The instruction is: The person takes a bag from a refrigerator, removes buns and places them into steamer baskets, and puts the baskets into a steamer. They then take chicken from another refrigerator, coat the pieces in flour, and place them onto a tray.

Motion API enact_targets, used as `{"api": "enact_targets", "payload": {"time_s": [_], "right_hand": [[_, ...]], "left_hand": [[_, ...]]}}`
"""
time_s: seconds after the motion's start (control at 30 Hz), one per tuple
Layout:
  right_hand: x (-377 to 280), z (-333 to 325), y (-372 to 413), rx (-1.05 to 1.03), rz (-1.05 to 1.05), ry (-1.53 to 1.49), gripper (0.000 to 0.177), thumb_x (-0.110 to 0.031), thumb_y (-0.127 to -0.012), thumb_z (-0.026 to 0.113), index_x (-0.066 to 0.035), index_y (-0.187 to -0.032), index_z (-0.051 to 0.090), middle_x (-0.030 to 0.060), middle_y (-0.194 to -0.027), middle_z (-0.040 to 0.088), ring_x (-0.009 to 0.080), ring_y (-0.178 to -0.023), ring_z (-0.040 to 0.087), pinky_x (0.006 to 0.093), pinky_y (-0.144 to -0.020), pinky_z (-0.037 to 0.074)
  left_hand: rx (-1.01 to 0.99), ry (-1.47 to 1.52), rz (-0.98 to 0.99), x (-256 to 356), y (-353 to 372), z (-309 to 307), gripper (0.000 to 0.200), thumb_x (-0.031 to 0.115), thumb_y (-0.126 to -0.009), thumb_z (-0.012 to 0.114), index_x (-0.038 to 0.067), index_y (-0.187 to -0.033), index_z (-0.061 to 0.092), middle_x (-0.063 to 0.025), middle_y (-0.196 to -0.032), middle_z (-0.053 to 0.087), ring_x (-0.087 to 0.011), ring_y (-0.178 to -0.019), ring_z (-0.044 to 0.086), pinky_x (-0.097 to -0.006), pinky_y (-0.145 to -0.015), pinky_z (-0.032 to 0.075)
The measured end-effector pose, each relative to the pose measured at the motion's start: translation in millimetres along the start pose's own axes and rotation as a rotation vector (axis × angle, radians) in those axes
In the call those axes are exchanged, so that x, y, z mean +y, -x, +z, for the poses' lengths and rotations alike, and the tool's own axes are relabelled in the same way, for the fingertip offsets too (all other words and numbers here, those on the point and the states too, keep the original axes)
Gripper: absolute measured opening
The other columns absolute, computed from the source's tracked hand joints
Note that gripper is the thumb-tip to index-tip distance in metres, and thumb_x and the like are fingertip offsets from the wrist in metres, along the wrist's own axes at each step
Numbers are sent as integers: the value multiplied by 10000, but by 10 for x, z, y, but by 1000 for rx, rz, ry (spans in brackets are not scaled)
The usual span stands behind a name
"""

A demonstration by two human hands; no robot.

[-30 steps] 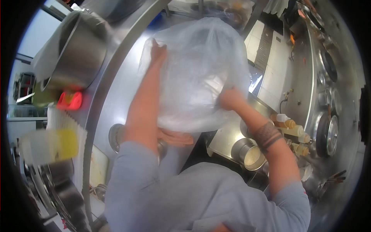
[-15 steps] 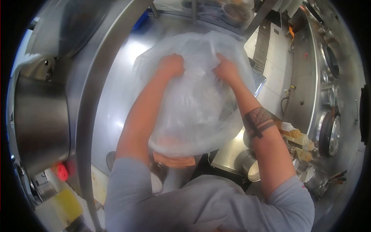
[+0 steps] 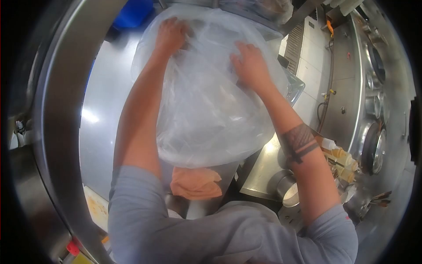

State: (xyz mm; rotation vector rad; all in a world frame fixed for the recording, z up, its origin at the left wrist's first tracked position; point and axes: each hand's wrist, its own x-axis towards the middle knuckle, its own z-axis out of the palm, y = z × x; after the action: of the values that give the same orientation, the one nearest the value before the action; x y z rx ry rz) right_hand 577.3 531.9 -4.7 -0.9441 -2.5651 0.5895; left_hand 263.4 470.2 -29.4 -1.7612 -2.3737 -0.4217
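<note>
A large, clear plastic bag (image 3: 206, 119) lies spread and puffed over the work surface in front of me. My left hand (image 3: 171, 36) rests on its far left part, fingers bent a little and apart. Farther right, my right hand (image 3: 251, 66) touches the plastic with its fingers loosely spread. What lies beneath the bag is blurred by the plastic. A folded orange cloth (image 3: 195, 182) sits at the counter's near edge, just below the bag.
The steel counter (image 3: 105, 88) extends to the left, with a blue container (image 3: 133, 13) at its far end. A metal post (image 3: 57, 110) rises at left. To the right are squeeze bottles (image 3: 345, 165), a metal pot (image 3: 288, 191) and a stove with pans (image 3: 373, 147).
My hands have gone from closed on the bag to looser, spread fingers. The left has moved farther away and left. The bag lies wider, and more of the orange cloth shows.
</note>
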Motion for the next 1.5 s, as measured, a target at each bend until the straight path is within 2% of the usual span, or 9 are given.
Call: {"api": "enact_targets", "payload": {"time_s": [0.3,0.47,0.53,0.73,1.17,1.3,1.37,1.43,1.5], "right_hand": [[218,325,85,53,204,415,887,-720,-917,577,-234,-1625,351,331,-1645,205,550,-1537,127,773,-1169,93],[40,195,-55,-2,296,298,933,-691,-918,592,-156,-1632,316,339,-1644,193,552,-1536,129,780,-1163,102],[-133,204,245,69,71,37,956,-677,-914,603,-128,-1635,299,322,-1656,197,521,-1548,141,780,-1166,90],[-194,199,847,-53,84,259,975,-625,-888,677,-146,-1643,288,296,-1674,203,492,-1561,150,778,-1162,134],[-302,459,-148,124,169,312,568,-396,-902,713,-74,-1355,598,223,-1439,518,422,-1279,489,659,-1068,365],[-78,545,-345,381,129,402,545,-401,-900,712,-73,-1322,607,221,-1409,538,420,-1276,490,668,-1070,352],[-65,399,-582,-14,330,367,834,-683,-892,595,-227,-1567,416,140,-1655,292,405,-1555,167,909,-1042,105],[-91,277,-693,-49,340,352,827,-691,-912,555,-239,-1587,395,141,-1651,313,402,-1550,200,886,-1073,106],[19,201,-769,-57,349,220,796,-613,-912,616,-234,-1579,401,164,-1613,367,411,-1523,267,830,-1127,143]], "left_hand": [[104,-8,94,0,256,325,527,463,-1034,516,125,-1427,611,-172,-1549,510,-425,-1345,503,-498,-1140,400],[174,127,125,139,194,-71,481,313,-1011,592,52,-1415,575,-180,-1549,510,-419,-1354,499,-506,-1139,398],[-225,331,-369,658,556,-529,451,301,-1024,596,39,-1391,586,-163,-1577,477,-403,-1377,486,-492,-1149,391],[25,108,185,8,1099,-158,466,264,-1016,618,128,-1459,580,-150,-1643,354,-370,-1374,502,-476,-1121,449],[-14,397,-270,633,687,-117,404,396,-1026,580,171,-1351,661,-163,-1371,605,-388,-1262,578,-481,-1012,498],[-50,-18,-129,390,322,66,460,388,-1020,582,156,-1415,617,-189,-1416,575,-420,-1289,558,-452,-1049,499],[-85,-23,-104,76,97,266,451,374,-1011,596,154,-1403,622,-195,-1399,587,-404,-1293,558,-461,-1055,495],[-232,-134,312,-320,-55,679,856,556,-838,777,167,-1547,496,-240,-1648,333,-536,-1526,225,-625,-1255,198],[-112,-10,99,25,53,51,668,442,-909,699,143,-1486,546,-225,-1537,452,-482,-1428,380,-546,-1167,339]]}}
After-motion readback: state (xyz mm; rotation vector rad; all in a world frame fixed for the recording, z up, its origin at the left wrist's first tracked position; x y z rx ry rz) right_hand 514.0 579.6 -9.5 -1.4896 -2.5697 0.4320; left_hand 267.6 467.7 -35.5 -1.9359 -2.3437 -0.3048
